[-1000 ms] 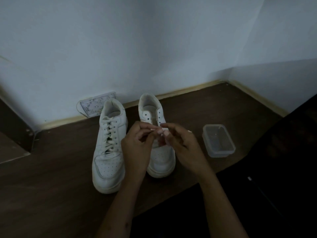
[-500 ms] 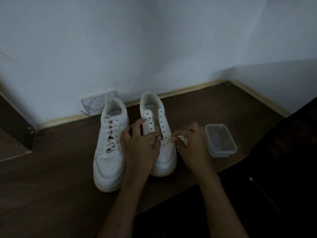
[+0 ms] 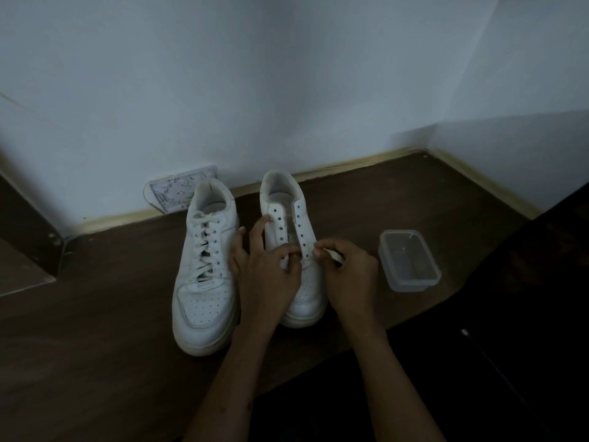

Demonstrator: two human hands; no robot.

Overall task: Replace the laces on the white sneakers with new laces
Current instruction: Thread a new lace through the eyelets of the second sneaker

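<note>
Seen from the head camera, two white sneakers stand side by side, toes toward the viewer, on a dark wooden worktop (image 3: 95,330) against a pale wall: the left sneaker (image 3: 205,266) is laced, the right sneaker (image 3: 291,231) shows bare eyelets. Over the right sneaker's lower eyelets, the left hand (image 3: 266,275) pinches a white lace (image 3: 287,258) with its other fingers spread, while the right hand (image 3: 349,275) grips the lace's other end. A clear plastic container (image 3: 409,263) sits just right of the hands, and a patterned card (image 3: 178,193) leans against the wall behind the sneakers.
</note>
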